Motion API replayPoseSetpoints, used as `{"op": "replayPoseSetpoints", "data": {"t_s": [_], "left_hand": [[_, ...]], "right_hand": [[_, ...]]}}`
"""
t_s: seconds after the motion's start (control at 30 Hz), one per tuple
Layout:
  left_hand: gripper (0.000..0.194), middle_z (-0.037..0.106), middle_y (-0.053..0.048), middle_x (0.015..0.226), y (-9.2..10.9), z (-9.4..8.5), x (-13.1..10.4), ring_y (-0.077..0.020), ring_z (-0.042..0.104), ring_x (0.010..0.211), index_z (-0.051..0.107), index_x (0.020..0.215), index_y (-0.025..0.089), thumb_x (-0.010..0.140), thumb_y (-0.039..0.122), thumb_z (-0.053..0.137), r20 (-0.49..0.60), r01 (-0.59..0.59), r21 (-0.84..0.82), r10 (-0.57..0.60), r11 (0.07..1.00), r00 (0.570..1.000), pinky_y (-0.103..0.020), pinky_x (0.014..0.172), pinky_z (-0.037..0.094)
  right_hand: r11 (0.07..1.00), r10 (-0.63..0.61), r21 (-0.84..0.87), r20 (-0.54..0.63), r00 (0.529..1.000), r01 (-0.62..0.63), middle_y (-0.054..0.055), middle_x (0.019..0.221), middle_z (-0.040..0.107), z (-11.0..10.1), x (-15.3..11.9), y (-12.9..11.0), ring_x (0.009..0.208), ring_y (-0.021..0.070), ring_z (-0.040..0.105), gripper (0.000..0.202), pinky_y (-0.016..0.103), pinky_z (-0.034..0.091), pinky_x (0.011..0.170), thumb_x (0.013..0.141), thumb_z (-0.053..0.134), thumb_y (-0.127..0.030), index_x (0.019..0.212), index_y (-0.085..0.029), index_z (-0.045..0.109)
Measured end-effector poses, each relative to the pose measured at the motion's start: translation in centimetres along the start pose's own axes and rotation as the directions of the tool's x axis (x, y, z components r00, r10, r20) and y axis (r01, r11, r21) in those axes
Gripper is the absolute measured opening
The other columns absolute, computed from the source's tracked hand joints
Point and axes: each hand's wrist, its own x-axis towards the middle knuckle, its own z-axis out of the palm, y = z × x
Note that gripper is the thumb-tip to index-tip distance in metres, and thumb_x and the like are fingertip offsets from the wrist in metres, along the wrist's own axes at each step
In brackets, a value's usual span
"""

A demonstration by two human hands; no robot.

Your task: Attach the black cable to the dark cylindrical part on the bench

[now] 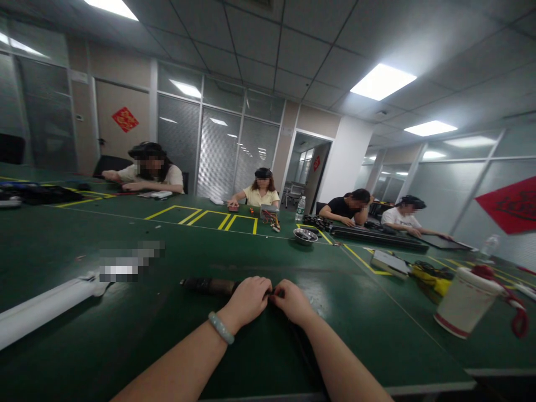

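The step in hand looks like close fingertip work at one end of a dark rod-like tool (209, 286); the tool lies on the green bench (368, 340) in front of the person, its free end pointing left and its other end running in under the fingers. The left hand (251, 298) is curled over that right-hand end and seems to grip it; the right hand (293, 301) meets it there, thumb and finger pinched on the same end, though the exact part between them is hidden. What looks like a dark cord (302, 343) trails from beneath the right hand toward the near edge; whether it joins the tool cannot be told.

As a judgement, the next move calls for the left hand to keep the tool steady, while the right makes small, controlled turns or pulls; both grips sit so close that the fingers could easily block the view of the joint. A metal bowl (305, 236) stands well apart, beyond the hands; a pale cup (467, 304) stands to the right, clear of the right arm.
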Motion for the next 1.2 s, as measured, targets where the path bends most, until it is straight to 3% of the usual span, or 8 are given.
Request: {"op": "replayPoseSetpoints", "data": {"t_s": [0.5, 0.67, 0.8, 0.9, 1.03, 1.13, 1.2], "left_hand": [[0.011, 0.063, -0.003, 0.098, -0.3, 0.4, 0.2, -0.0198, 0.059, 0.092, 0.058, 0.096, 0.022, 0.088, 0.018, 0.051, 0.014, -0.004, -0.020, 0.004, 1.000, 1.000, -0.035, 0.083, 0.044], [0.026, 0.063, -0.004, 0.113, -1.2, 1.4, 0.3, -0.0213, 0.058, 0.107, 0.060, 0.107, 0.024, 0.084, 0.016, 0.053, -0.059, -0.051, -0.057, 0.048, 0.997, 0.997, -0.039, 0.097, 0.043], [0.040, 0.057, -0.005, 0.130, -1.7, 1.9, 0.5, -0.0239, 0.046, 0.129, 0.056, 0.122, 0.025, 0.083, 0.016, 0.053, -0.106, -0.074, -0.037, 0.070, 0.997, 0.992, -0.045, 0.113, 0.033], [0.044, 0.053, -0.005, 0.137, -1.7, 1.8, 0.5, -0.0235, 0.039, 0.136, 0.053, 0.128, 0.025, 0.085, 0.017, 0.051, -0.112, -0.090, -0.031, 0.086, 0.995, 0.990, -0.046, 0.116, 0.029], [0.048, 0.047, -0.005, 0.143, -1.4, 1.2, 0.3, -0.0233, 0.034, 0.139, 0.049, 0.133, 0.026, 0.086, 0.019, 0.051, -0.108, -0.107, -0.026, 0.104, 0.994, 0.989, -0.048, 0.117, 0.028], [0.049, 0.044, -0.002, 0.146, -1.3, 0.9, 0.2, -0.0227, 0.031, 0.141, 0.047, 0.135, 0.028, 0.087, 0.021, 0.050, -0.120, -0.116, -0.045, 0.110, 0.992, 0.987, -0.048, 0.117, 0.029], [0.049, 0.044, -0.002, 0.147, -1.3, 0.9, 0.1, -0.0223, 0.031, 0.141, 0.046, 0.136, 0.029, 0.087, 0.022, 0.050, -0.098, -0.111, -0.069, 0.104, 0.991, 0.990, -0.048, 0.116, 0.030]], "right_hand": [[0.992, 0.110, -0.067, 0.040, 0.993, -0.108, 0.004, 0.092, 0.065, -0.4, 0.0, -0.7, 0.083, 0.0166, 0.059, 0.016, 0.025, 0.039, 0.069, 0.081, 0.066, -0.035, 0.083, -0.019, 0.067], [0.983, 0.147, -0.113, 0.032, 0.989, -0.142, 0.005, 0.094, 0.066, -0.1, 0.5, -0.7, 0.083, 0.0178, 0.060, 0.020, 0.026, 0.040, 0.067, 0.080, 0.066, -0.039, 0.086, -0.019, 0.067], [0.973, 0.185, -0.145, 0.012, 0.983, -0.182, 0.005, 0.094, 0.067, -0.5, 0.9, 0.0, 0.083, 0.0177, 0.062, 0.020, 0.025, 0.040, 0.067, 0.083, 0.063, -0.039, 0.087, -0.020, 0.068], [0.951, 0.269, -0.156, -0.019, 0.963, -0.268, 0.005, 0.089, 0.069, -1.9, 0.8, 1.7, 0.082, 0.0176, 0.063, 0.020, 0.024, 0.040, 0.066, 0.085, 0.061, -0.039, 0.085, -0.020, 0.068], [0.890, 0.417, -0.155, -0.104, 0.903, -0.429, 0.006, 0.086, 0.070, -5.9, -0.9, 6.0, 0.080, 0.0188, 0.064, 0.023, 0.025, 0.039, 0.063, 0.086, 0.059, -0.039, 0.084, -0.019, 0.067], [0.800, 0.536, -0.164, -0.237, 0.810, -0.577, 0.010, 0.087, 0.071, -9.7, -3.6, 10.4, 0.081, 0.0212, 0.065, 0.028, 0.026, 0.040, 0.063, 0.088, 0.053, -0.041, 0.085, -0.017, 0.067], [0.714, 0.632, -0.145, -0.287, 0.720, -0.685, 0.012, 0.087, 0.071, -12.2, -6.0, 13.5, 0.083, 0.0237, 0.067, 0.035, 0.028, 0.042, 0.064, 0.090, 0.047, -0.044, 0.087, -0.017, 0.069]]}}
